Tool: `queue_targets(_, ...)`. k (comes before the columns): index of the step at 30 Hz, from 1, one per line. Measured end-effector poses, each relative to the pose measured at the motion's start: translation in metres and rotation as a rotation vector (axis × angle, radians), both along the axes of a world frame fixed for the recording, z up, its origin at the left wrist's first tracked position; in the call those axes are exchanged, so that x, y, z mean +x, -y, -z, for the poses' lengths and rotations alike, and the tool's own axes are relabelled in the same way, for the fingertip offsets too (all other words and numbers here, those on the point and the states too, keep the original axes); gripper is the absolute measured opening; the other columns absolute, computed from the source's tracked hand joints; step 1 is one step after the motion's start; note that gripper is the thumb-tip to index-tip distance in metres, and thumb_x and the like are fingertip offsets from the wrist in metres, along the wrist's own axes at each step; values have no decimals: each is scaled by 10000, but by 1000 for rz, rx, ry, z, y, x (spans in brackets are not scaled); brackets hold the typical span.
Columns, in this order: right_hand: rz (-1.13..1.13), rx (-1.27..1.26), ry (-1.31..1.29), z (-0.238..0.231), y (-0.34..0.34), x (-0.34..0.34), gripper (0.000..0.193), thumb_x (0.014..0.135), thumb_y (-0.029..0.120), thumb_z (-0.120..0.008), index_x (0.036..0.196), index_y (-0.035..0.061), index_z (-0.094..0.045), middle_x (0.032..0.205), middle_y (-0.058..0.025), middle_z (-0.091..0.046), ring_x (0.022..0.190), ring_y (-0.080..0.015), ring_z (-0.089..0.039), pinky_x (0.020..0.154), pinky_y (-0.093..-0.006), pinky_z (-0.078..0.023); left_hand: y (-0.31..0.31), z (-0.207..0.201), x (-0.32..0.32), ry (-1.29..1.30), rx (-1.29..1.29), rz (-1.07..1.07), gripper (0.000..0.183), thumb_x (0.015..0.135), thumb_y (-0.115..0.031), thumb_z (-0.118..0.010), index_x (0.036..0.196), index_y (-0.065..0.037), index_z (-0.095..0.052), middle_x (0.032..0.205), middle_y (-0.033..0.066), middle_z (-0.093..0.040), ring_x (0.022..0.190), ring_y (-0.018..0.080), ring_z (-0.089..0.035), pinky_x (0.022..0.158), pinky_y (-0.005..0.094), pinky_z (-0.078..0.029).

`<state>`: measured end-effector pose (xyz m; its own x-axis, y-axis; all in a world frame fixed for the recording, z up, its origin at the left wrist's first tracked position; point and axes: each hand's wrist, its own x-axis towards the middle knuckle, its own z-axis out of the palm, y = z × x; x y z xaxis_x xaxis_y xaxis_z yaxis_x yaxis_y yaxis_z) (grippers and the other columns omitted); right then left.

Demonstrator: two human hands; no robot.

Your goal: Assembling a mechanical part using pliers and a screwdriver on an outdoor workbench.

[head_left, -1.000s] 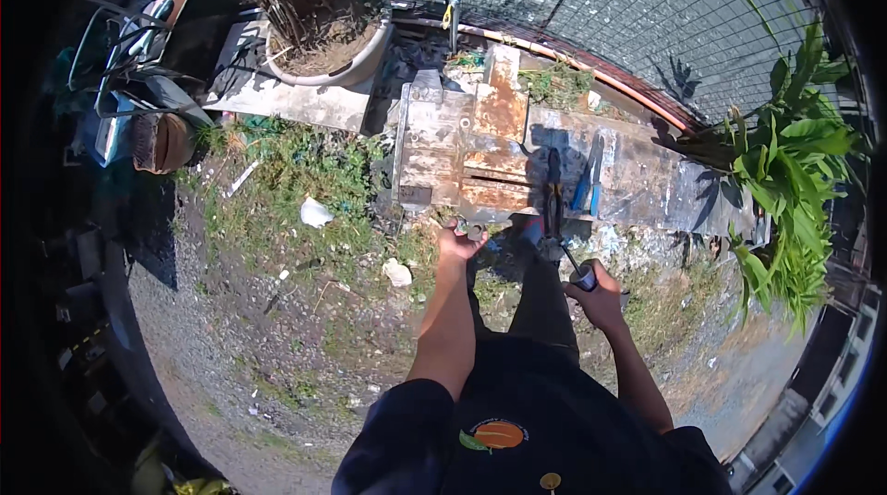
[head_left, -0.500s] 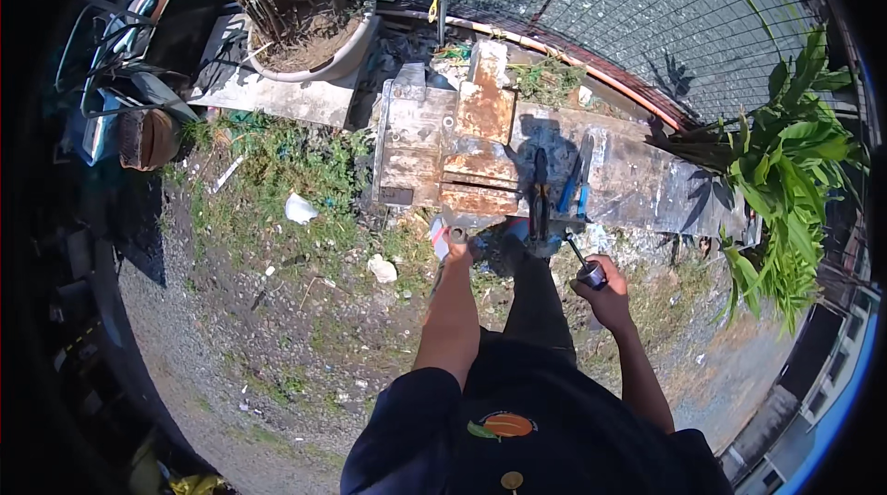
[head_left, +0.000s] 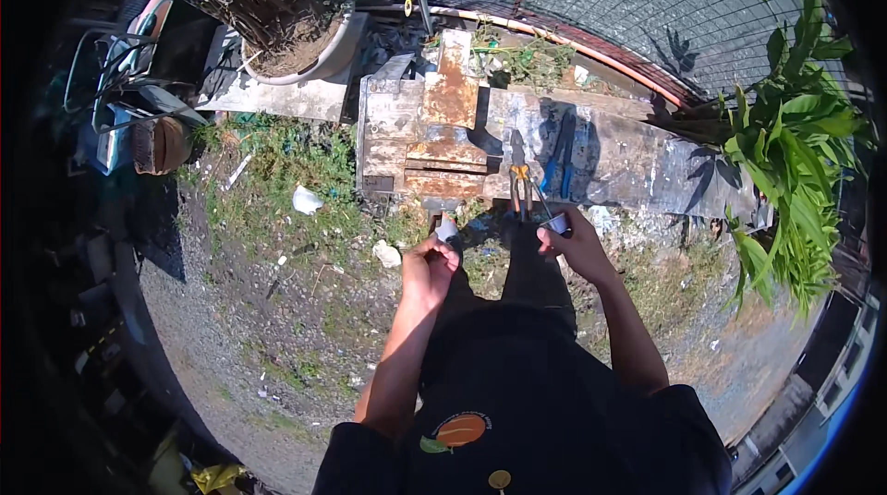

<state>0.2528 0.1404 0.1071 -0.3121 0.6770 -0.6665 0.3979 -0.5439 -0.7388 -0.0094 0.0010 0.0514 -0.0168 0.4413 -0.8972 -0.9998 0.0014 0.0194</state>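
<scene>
Cup (head_left: 558, 223), small and grey, sits pinched in the right hand (head_left: 577, 244) with a thin rod rising from it, held level just near of the bench (head_left: 637, 172), close to the pliers (head_left: 519, 183) and blue tools (head_left: 560, 155) lying there. Left hand (head_left: 427, 266) is curled shut on a small pale piece (head_left: 446, 231), below the rusty vise (head_left: 434, 139). Left of it lie weeds and gravel.

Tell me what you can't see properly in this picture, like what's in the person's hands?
Head view, the only one:
- Small pale thing in the left hand: mostly wrapped by the fingers, too small to name.
- Small cup-like thing in the right hand: tiny, half covered by the fingers.
- Pliers on the rusty slab: tips lost in shadow.
- Left side of the picture: dark, bent by the lens.
</scene>
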Motion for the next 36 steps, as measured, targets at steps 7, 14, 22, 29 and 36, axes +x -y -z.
queue_targets(7, -75, -114, -210, 2, -16, -11, 403, 959, 71, -711, 1303, 43, -504, 938, -108, -663, 723, -181, -664, 665, -302, -547, 19, 77, -106, -1071, -456, 149, 225, 1069, -179, -499, 1132, 0, -620, 901, 89, -622, 770, 217, -625, 703, 347, -523)
queue_targets(14, -25, 56, -230, -19, -2, -10, 380, 958, 52, -708, 1293, 52, -529, 945, -92, -630, 740, -173, -640, 664, -299, -556, 28, 232, -63, -2197, -321, 763, 352, 1079, -260, -487, 1324, -37, -607, 1082, 107, -655, 874, 333, -639, 784, 403, -531)
queue_targets(22, 282, -135, -240, -64, 13, -69, 326, 976, 17, -644, 1283, 87, -561, 884, -75, -609, 740, -161, -624, 642, -265, -502, 53, 285, -58, -2113, -27, 1245, 280, 1018, -236, -544, 1225, -78, -647, 1011, 106, -690, 903, 290, -654, 788, 391, -532)
queue_targets(29, 265, -278, -302, -60, 20, -94, 314, 1002, 69, -627, 1309, 104, -571, 960, -76, -611, 756, -142, -596, 604, -264, -474, 67, 366, -15, -2077, 403, 1293, 244, 952, -223, -604, 1156, -103, -665, 999, 112, -706, 960, 255, -664, 816, 395, -531)
queue_targets(36, 459, -307, -202, -60, 7, -109, 274, 1013, 99, -636, 1282, 88, -586, 962, -68, -639, 738, -127, -589, 585, -263, -463, 32, 325, 111, -1131, 457, 1079, 370, 959, -315, -657, 1268, -116, -613, 1146, 109, -681, 1103, 256, -660, 887, 420, -523)
